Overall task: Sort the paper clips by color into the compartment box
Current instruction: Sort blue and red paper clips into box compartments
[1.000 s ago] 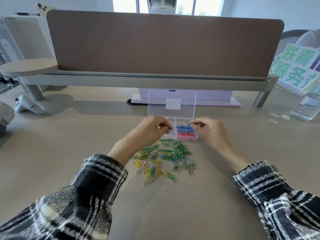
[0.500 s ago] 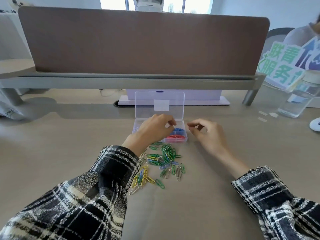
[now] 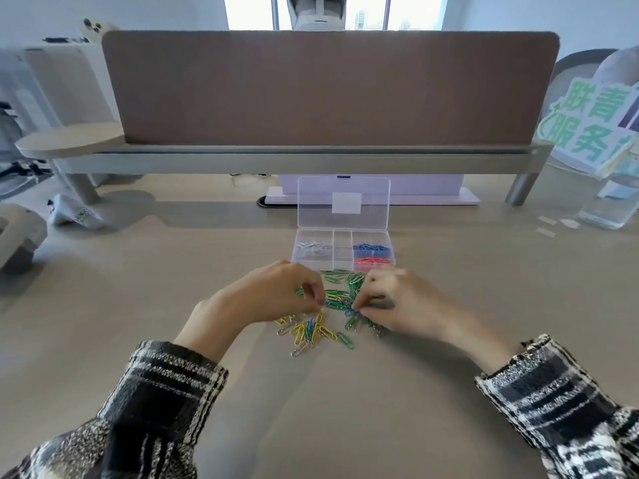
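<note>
A clear compartment box (image 3: 343, 251) stands open on the desk, its lid (image 3: 344, 202) upright. It holds silver-white clips (image 3: 313, 248) at the left, blue clips (image 3: 371, 247) at the back right and red clips (image 3: 375, 261) at the front right. The middle compartments look bare. A loose pile of green, yellow, blue and silver paper clips (image 3: 333, 299) lies just in front of the box. My left hand (image 3: 273, 299) reaches into the pile's left side, fingertips pinched on a clip. My right hand (image 3: 397, 302) pinches a blue clip at the pile's right side.
A brown divider panel (image 3: 328, 88) on a grey rail (image 3: 294, 160) closes off the desk's back. A white flat device (image 3: 432, 195) lies under the rail behind the box. A clear water bottle (image 3: 608, 205) and paper scraps (image 3: 553, 224) sit far right; a white object (image 3: 74, 212) far left.
Both hands have drawn back from the box to the loose pile in front of it. The box's compartments, covered by the hands before, now show.
</note>
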The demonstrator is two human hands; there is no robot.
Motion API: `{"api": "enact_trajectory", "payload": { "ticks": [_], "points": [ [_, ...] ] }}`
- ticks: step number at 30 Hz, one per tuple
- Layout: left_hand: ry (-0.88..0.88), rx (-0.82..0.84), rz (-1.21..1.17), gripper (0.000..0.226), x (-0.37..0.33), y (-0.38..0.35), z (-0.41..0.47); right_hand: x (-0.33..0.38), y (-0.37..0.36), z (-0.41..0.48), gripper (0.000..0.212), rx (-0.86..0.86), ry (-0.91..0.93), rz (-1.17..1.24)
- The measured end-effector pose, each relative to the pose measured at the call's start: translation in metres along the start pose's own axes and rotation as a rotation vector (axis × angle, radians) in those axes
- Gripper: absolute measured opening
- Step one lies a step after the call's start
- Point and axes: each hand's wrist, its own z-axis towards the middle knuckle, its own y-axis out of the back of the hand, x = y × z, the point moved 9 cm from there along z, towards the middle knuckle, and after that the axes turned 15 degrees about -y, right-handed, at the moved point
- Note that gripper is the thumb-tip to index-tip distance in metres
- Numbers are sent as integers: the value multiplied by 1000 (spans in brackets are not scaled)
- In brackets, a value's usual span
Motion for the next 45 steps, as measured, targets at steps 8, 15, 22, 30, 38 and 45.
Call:
{"api": "enact_trajectory", "payload": {
  "ticks": [8,15,22,30,38,45],
  "points": [
    [29,85,4,3,3,-5,-7,10,-4,-1,14,22,3,-75],
    [68,89,81,14,7,-6,-9,-20,20,3,6,-4,-150,-112],
    [77,44,109,10,6,-3,-7,-26,11,5,8,74,-217,-115],
    [49,14,174,11,-3,-2,-4,-21,2,7,5,100,-225,-12],
    [60,50,134,8,-2,-4,-4,-19,4,3,5,129,-247,-14],
    [43,-38,171,8,-3,6,-4,14,10,0,12,-14,9,-31]
  ]
}}
